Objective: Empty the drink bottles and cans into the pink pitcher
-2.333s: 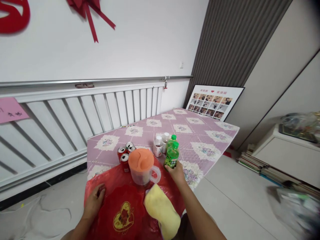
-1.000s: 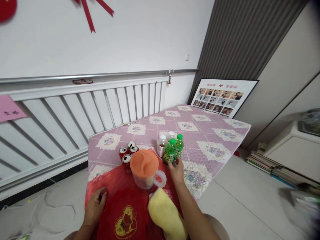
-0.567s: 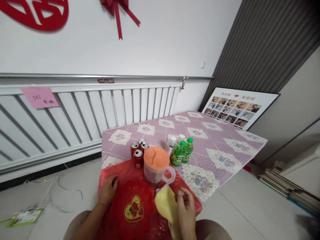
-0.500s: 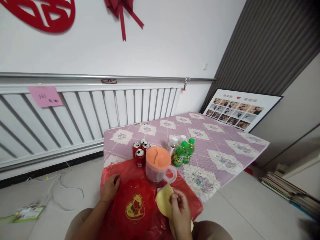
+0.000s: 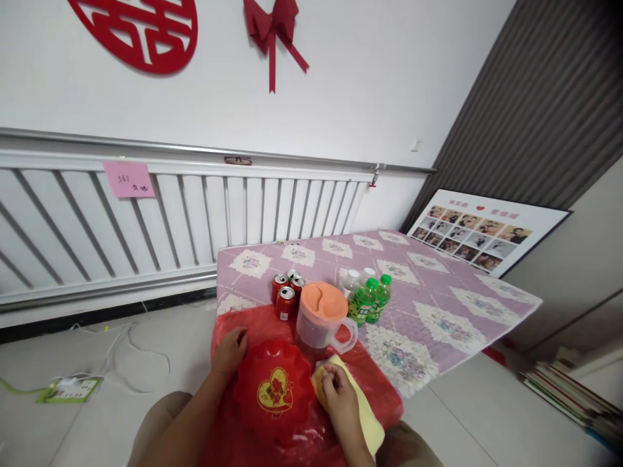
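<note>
Beside the left rim of a red scalloped plate (image 5: 250, 405) rests my left hand (image 5: 230, 352), its fingers loosely curled and nothing visible in them. A gold heart design marks the plate's middle. On the plate's right, my right hand (image 5: 337, 388) pinches a yellow cloth (image 5: 366, 415), which is folded under the fingers and spreads down past the wrist. A clear pitcher (image 5: 311, 329) with an orange lid and a handle on its right stands just beyond the plate. Both the plate and the pitcher are on a red plastic sheet (image 5: 374, 379).
Several opened red cans (image 5: 286, 303) stand left of the pitcher. Green-capped bottles (image 5: 363, 305) and white-capped bottles (image 5: 351, 280) stand to its right on the purple floral tablecloth (image 5: 462, 327). A white radiator (image 5: 253, 207) runs behind. Cables (image 5: 114, 353) lie on the floor at left.
The camera view has shifted, so the scene sits further right. My right hand has moved closer to the plate's rim, and the cloth now spreads to the right of the hand. The left hand stays beside the plate.
</note>
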Demonstrator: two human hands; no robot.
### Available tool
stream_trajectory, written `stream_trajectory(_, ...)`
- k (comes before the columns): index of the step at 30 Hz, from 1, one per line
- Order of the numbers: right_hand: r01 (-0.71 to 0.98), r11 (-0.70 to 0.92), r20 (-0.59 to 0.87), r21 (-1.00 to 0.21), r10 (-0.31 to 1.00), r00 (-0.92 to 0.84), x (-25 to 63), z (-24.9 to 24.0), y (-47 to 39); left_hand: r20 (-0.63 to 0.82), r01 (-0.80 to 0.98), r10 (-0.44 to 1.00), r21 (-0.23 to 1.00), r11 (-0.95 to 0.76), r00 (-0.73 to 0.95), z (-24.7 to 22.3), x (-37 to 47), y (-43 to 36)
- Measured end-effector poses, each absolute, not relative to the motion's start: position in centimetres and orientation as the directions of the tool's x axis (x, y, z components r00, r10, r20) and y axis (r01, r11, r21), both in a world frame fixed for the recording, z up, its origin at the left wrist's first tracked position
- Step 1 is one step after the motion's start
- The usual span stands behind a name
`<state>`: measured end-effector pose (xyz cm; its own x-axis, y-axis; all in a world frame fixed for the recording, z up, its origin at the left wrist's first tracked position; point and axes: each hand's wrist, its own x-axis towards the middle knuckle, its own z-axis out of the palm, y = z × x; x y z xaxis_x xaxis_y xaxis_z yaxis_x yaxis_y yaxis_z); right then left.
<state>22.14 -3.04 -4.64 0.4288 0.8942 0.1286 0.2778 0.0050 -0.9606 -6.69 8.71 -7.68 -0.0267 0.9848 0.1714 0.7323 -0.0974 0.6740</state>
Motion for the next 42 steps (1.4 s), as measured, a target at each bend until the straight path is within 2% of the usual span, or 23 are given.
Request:
stream_trajectory(14,0.141,-0.055,0.009,-0.988,0.910,0.415,23.2,-5.6,-2.4,0.110,0.748,0.994,0.659,-0.074,0.002,-6.6,-6.6,8.4)
stream_trajectory(24,0.098,-0.050,-0.011,-0.994,0.932,0.363,23.2,-4.9,-2.3,0.025,0.783,0.978,0.595,-0.183,0.209,-3.0,-7.6,10.2)
stream_trajectory(34,0.056,-0.021,-0.001,-0.998,0.940,0.341,23.3,-5.5,-2.5,0.247,0.783,0.963,0.575,-0.237,0.110,1.5,-0.7,13.9)
stream_trajectory(42,0.041,-0.010,0.005,-0.999,0.937,0.349,23.4,-5.6,-2.6,0.281,0.773,0.955,0.585,-0.246,0.091,2.1,4.6,16.4)
